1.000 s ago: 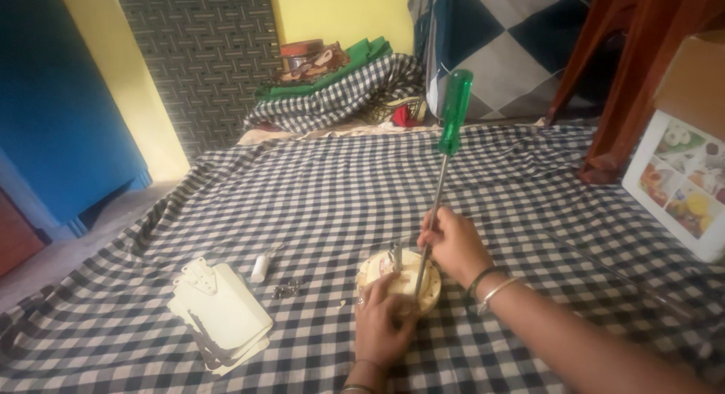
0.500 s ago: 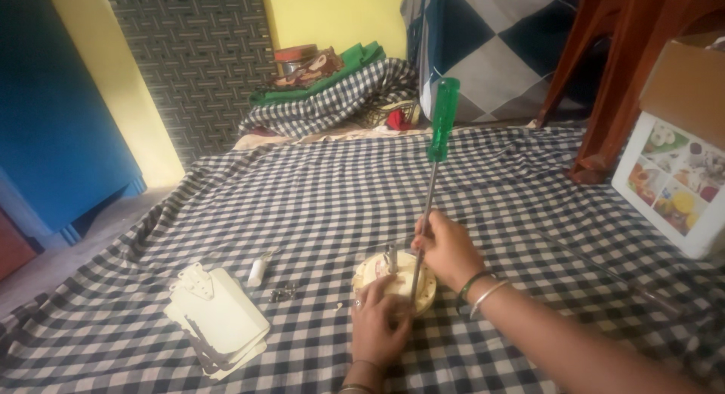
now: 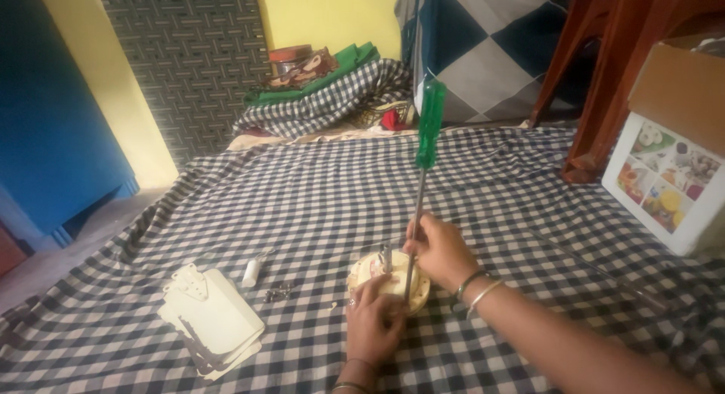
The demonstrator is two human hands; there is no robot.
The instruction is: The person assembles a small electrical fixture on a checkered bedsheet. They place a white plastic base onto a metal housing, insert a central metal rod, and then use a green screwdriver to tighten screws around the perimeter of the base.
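A round cream-coloured motor housing (image 3: 368,269) with a short metal shaft sits on the checked cloth (image 3: 317,190). My left hand (image 3: 375,319) presses on its near side and holds it still. My right hand (image 3: 439,250) grips the steel shank of a long screwdriver with a green handle (image 3: 430,123). The screwdriver stands nearly upright, its tip down in the housing.
A stack of cream fan blades (image 3: 214,319) lies to the left, with a small white cylinder (image 3: 251,272) and several loose screws (image 3: 279,292) beside it. A printed cardboard box (image 3: 676,167) stands at the right, wooden furniture legs (image 3: 596,84) behind it, folded cloths (image 3: 325,92) at the back.
The screwdriver has stayed upright in the housing while my right hand shifted slightly on its shank. My left hand keeps its hold on the housing.
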